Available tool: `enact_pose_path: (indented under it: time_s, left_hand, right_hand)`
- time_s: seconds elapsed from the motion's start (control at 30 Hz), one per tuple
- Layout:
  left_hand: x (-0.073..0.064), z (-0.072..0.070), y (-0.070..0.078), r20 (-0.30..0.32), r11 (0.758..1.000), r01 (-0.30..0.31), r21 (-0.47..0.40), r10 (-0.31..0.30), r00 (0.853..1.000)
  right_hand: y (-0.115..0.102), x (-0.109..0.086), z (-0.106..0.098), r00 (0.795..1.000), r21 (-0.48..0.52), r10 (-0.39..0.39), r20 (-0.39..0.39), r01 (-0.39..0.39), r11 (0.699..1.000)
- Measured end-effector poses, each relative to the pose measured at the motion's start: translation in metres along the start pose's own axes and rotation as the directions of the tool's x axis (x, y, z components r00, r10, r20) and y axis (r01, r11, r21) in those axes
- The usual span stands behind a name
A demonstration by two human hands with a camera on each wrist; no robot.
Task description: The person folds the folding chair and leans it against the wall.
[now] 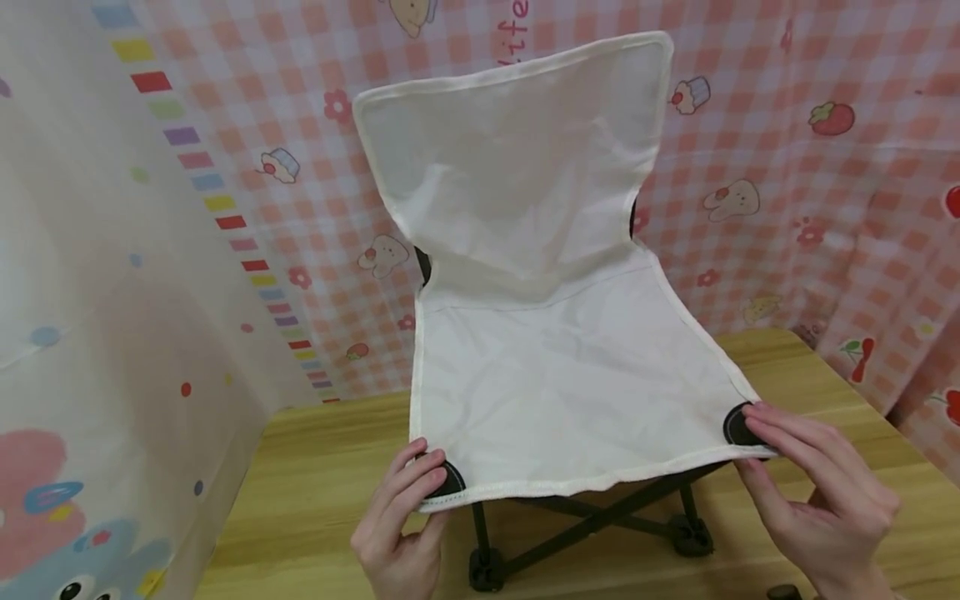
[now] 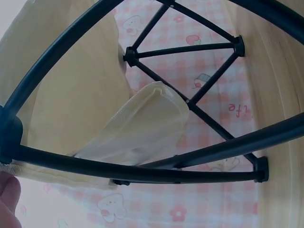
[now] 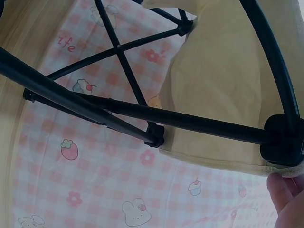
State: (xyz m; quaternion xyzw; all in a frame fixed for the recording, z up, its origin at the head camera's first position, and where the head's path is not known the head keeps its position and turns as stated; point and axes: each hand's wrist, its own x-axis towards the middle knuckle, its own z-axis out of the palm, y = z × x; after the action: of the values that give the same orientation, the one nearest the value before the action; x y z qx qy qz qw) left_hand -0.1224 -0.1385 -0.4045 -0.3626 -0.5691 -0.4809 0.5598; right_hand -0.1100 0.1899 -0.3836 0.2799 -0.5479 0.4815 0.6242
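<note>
A small folding chair with a white fabric seat (image 1: 570, 375) and backrest (image 1: 517, 167) stands unfolded on the wooden table, facing me. My left hand (image 1: 401, 517) pinches the seat's front left corner, fingers on top over the black corner patch (image 1: 452, 481) and thumb below. At the front right corner my right hand (image 1: 825, 492) pinches the fabric the same way, beside the other black patch (image 1: 738, 425). Both wrist views look from beneath the seat, where dark crossed tubes (image 2: 204, 161) and a black corner joint (image 3: 282, 140) show near the fingers.
The wooden tabletop (image 1: 322, 475) extends around the chair legs. Behind hangs a pink checked curtain (image 1: 750, 275) with cartoon prints, and a white printed curtain (image 1: 112, 333) hangs at the left. A small dark object (image 1: 783, 592) shows at the bottom edge near my right wrist.
</note>
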Motion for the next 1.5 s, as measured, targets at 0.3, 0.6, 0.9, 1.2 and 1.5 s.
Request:
enact_pose_path:
  time_s: [0.3, 0.6, 0.9, 1.2, 1.5]
  left_hand:
    - [-0.002, -0.001, 0.001, 0.009, 1.0, 0.026, 0.017, -0.026, 1.0]
    - [-0.005, 0.002, 0.009, 0.006, 0.999, 0.04, 0.036, -0.04, 0.999]
    - [-0.006, 0.004, 0.009, -0.002, 0.996, 0.07, 0.056, -0.07, 0.998]
    - [-0.006, 0.005, 0.005, 0.027, 0.992, 0.096, 0.082, -0.099, 0.995]
    - [-0.003, 0.005, 0.004, 0.015, 0.992, 0.093, 0.084, -0.095, 0.995]
  right_hand:
    - [0.0, -0.001, 0.003, 1.0, 0.006, 0.012, -0.02, -0.012, 1.0]
    - [-0.006, -0.003, -0.003, 0.999, 0.001, 0.036, 0.005, -0.036, 0.999]
    - [-0.008, -0.003, -0.001, 0.999, -0.05, 0.035, -0.012, -0.036, 0.998]
    - [-0.005, 0.001, 0.007, 0.997, -0.021, 0.028, -0.066, -0.029, 0.999]
    - [-0.004, 0.001, 0.011, 0.997, -0.008, 0.04, -0.06, -0.04, 0.999]
